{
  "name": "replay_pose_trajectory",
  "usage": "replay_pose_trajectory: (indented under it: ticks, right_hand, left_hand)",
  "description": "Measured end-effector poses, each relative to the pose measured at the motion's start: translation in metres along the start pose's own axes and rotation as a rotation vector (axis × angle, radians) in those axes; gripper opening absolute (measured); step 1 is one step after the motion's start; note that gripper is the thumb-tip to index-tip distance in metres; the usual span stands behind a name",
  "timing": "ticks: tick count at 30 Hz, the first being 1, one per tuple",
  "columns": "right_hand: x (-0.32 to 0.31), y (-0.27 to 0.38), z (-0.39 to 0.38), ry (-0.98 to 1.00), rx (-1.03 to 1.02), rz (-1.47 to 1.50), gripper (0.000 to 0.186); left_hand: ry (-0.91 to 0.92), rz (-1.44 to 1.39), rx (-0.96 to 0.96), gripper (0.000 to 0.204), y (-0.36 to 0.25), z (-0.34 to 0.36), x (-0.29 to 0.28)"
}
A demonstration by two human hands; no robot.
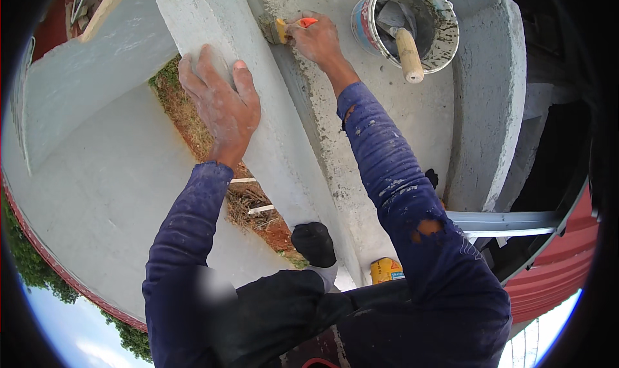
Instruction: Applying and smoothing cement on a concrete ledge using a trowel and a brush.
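My left hand (pixel 222 104) lies with fingers spread on top of a pale concrete wall edge (pixel 280 155). In my right hand (pixel 320 42) is a paintbrush (pixel 280 30) with a yellow ferrule and an orange handle end. Its bristles touch the corner where the wall's inner side meets the concrete floor (pixel 361 136). To the right of that hand stands a bucket (pixel 452 29), its inner wall smeared with grey. A wooden-handled tool (pixel 410 55) leans in the bucket, its handle over the near rim; a grey blade shows inside.
A curved concrete wall (pixel 500 97) rises on the right, with a metal rail (pixel 503 223) near its lower end. My dark-socked foot (pixel 313 243) rests on the left wall edge. A yellow package (pixel 387 270) lies close to my body. Beyond the left wall, dry ground (pixel 261 207) shows far below.
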State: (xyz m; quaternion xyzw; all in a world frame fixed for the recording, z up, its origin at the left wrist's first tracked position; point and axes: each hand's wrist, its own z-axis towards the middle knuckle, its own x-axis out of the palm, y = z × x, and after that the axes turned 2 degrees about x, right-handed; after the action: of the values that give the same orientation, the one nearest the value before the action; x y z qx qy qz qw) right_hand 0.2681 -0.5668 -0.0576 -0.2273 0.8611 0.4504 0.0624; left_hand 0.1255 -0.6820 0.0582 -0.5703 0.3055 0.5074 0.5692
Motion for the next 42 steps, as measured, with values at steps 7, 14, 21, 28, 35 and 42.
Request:
replay_pose_trajectory:
  ticks: [7,14,21,28,35,42]
  right_hand:
    - [-0.033,-0.100,-0.133,0.097,0.032,-0.080,0.015]
    - [-0.052,-0.193,-0.256,0.115,0.107,0.030,0.017]
    - [-0.062,-0.281,-0.357,0.161,0.264,0.111,0.018]
    - [-0.090,-0.301,-0.434,0.235,0.469,0.068,0.013]
    - [-0.115,-0.218,-0.359,0.114,0.220,-0.007,0.017]
    - [-0.047,-0.036,-0.087,-0.228,-0.742,-0.229,0.030]
  left_hand:
    - [-0.023,0.040,0.013,0.063,0.010,-0.010,0.005]
    - [0.028,0.055,-0.025,0.065,0.001,-0.028,-0.005]
    - [0.130,0.169,-0.099,0.069,-0.036,-0.111,-0.008]
    - [0.058,0.132,0.002,0.070,-0.047,-0.119,0.003]
    - [0.018,0.186,-0.008,0.070,-0.052,-0.113,-0.001]
    - [-0.025,0.139,0.036,0.066,-0.049,-0.112,-0.003]
